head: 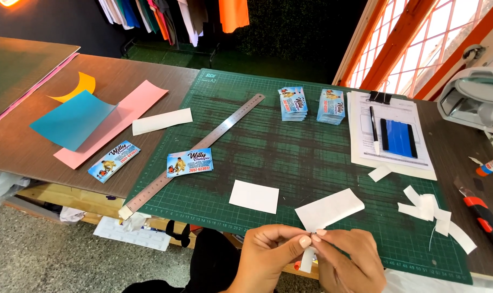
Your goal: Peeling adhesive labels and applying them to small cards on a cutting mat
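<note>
Far left on the brown table (18,146) lie loose sheets, a blue one (70,119) over a pink one (116,122) with a yellow scrap (84,84) behind, pushed off the work area as spare stock. A printed card (113,161) sits at the table's edge and a second card (189,162) just on the green mat (290,152), beside the steel ruler (195,152) that runs slantwise across the mat's left side, handy for cutting against. A blank white card (254,196) lies face down near the front. At the bottom the left hand (268,260) and right hand (349,263) meet, thumbs and forefingers pinched together on the corner of a white sheet (329,209), held up off the mat; a narrow strip hangs below the fingertips, so I judge a backing is being picked apart. Behind, two card stacks (311,104) stand side by side. Right of them a clipboard (393,135) carries a pen and a blue squeegee (398,137). White offcuts (433,214) litter the mat's right edge, near an orange knife (482,214).
</note>
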